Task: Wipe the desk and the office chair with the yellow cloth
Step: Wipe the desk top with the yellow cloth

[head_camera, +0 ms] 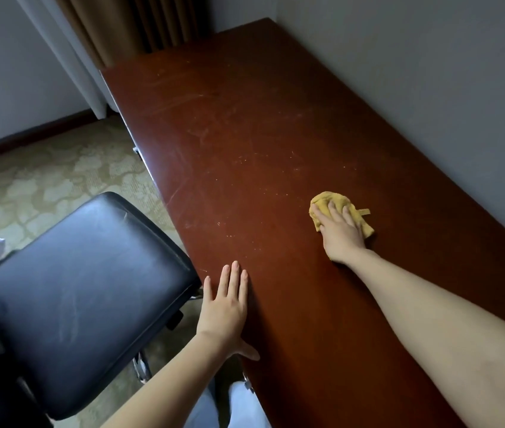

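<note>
The left hand (pixel 225 307) lies flat, released, on the surface (pixel 245 134) edge; the right hand (pixel 339 233) presses straight-fingered on the bunched yellow cloth (pixel 325 200).

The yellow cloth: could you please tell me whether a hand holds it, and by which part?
The right hand presses the crumpled yellow cloth from above, fingers laid over its middle, not gripping. The left hand rests flat on the red-brown wooden desk.

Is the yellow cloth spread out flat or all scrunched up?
Scrunched up. The yellow cloth sits in a lumpy wad on the desk under the right hand, with only a small tag sticking out.
</note>
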Available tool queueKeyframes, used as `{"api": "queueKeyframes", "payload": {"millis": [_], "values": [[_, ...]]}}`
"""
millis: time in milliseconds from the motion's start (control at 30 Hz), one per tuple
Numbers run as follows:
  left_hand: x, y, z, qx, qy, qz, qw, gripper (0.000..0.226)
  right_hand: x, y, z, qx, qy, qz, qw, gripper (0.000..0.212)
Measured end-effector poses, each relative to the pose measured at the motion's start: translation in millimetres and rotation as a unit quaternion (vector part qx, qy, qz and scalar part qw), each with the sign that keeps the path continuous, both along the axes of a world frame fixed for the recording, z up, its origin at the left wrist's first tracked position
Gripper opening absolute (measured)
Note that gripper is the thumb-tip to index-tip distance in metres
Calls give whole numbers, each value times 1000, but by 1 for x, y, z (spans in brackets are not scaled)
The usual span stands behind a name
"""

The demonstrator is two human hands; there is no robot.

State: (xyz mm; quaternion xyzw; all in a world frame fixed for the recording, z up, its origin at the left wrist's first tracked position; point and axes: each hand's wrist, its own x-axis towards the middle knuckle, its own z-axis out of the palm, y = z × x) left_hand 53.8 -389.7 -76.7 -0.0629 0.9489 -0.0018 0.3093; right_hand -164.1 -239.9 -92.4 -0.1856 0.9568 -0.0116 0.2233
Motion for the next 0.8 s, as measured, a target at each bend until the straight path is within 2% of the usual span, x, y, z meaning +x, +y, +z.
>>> {"api": "queueKeyframes", "payload": {"millis": [200,500,700,800], "values": [[-1,-12,9,-16,-3,-46,999,141,61,-14,-7,-43,22,45,998,61],[7,-35,11,20,27,-52,998,126,160,-5,-10,-82,32,168,982,59],[31,-48,10,38,20,-11,999,125,208,24,-8,-133,6,268,954,57],[41,-60,10,49,14,-14,999,120,216,30,-1,-155,26,369,916,59]]}}
